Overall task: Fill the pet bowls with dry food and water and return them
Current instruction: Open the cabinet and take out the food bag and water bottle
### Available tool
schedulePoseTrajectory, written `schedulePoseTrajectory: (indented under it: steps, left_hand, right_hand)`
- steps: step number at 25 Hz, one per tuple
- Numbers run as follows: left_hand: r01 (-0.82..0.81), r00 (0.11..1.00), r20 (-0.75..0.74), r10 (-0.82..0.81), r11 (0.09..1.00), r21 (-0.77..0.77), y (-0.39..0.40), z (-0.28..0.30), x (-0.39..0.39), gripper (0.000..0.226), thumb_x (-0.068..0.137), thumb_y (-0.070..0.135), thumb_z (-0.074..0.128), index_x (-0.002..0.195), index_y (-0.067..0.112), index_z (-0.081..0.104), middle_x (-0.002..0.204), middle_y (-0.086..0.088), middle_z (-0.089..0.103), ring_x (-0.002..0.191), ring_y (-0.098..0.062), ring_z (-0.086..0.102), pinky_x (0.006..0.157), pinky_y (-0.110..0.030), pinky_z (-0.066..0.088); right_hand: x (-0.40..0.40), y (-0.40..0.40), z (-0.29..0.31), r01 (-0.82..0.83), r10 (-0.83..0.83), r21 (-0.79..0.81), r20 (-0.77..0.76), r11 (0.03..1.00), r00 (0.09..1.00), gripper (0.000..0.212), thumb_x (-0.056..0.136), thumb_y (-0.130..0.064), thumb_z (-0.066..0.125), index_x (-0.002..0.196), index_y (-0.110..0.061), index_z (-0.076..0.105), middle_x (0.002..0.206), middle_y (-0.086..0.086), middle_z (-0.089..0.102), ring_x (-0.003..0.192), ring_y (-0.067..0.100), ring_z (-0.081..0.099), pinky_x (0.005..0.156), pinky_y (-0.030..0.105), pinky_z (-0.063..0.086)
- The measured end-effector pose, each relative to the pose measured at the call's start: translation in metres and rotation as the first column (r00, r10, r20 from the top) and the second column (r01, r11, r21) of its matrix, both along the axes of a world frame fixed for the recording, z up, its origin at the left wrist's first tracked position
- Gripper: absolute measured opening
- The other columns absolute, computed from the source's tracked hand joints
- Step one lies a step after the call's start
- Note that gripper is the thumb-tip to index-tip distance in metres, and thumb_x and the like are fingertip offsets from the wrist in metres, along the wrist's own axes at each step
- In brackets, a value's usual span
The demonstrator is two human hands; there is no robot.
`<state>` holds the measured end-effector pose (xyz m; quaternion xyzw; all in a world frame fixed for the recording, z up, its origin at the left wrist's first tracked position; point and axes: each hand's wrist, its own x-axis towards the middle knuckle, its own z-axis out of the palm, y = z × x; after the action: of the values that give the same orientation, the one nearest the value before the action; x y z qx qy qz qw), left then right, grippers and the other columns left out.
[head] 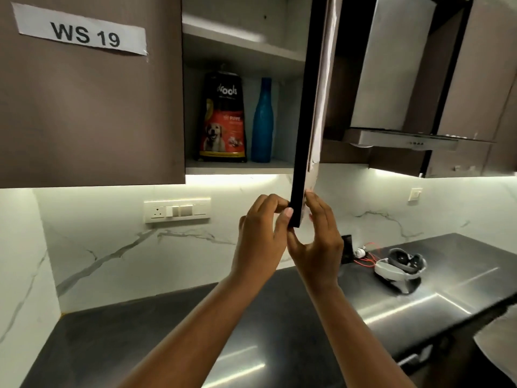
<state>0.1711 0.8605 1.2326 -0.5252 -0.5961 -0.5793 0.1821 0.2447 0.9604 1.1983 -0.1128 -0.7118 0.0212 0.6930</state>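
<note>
A black and red bag of dog food (223, 121) stands on the lower shelf of an open wall cabinet. Right beside it stands a tall blue bottle (262, 121). The cabinet door (307, 107) is swung out edge-on toward me. My left hand (261, 236) has curled fingers at the door's bottom corner from the left. My right hand (316, 236) holds the same corner from the right, thumb in front, fingers behind. No pet bowls are in view.
A dark countertop (195, 331) runs below, with a headset and red wires (400, 264) at the right. A switch panel (177, 210) sits on the marble wall. A chimney hood (397, 107) hangs right of the door. The left cabinet door (84, 107) carries a "WS 19" label.
</note>
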Motion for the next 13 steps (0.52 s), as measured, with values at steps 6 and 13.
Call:
schedulePoseTrajectory:
  steps: [6, 13]
  left_hand:
    - [0.295, 0.955, 0.057, -0.290, 0.946, -0.132, 0.038, 0.013, 0.058, 0.058, 0.099, 0.026, 0.056, 0.152, 0.025, 0.033, 0.151, 0.000, 0.049, 0.134, -0.010, 0.049, 0.103, -0.022, 0.045]
    - [0.342, 0.939, 0.065, -0.338, 0.937, -0.066, 0.085, 0.011, 0.111, 0.045, 0.105, 0.020, 0.041, 0.150, 0.024, 0.039, 0.148, 0.000, 0.049, 0.134, -0.007, 0.048, 0.111, -0.022, 0.041]
  right_hand:
    - [0.056, 0.021, 0.002, -0.036, 0.032, -0.038, -0.103, 0.999, 0.994, 0.063, 0.083, 0.007, 0.073, 0.142, 0.002, 0.052, 0.138, 0.017, 0.062, 0.129, 0.028, 0.061, 0.094, 0.051, 0.057]
    - [0.112, 0.052, 0.016, -0.088, 0.063, -0.132, -0.187, 0.987, 0.980, 0.054, 0.094, -0.004, 0.069, 0.145, -0.003, 0.052, 0.123, 0.014, 0.073, 0.091, 0.026, 0.073, 0.079, 0.021, 0.055]
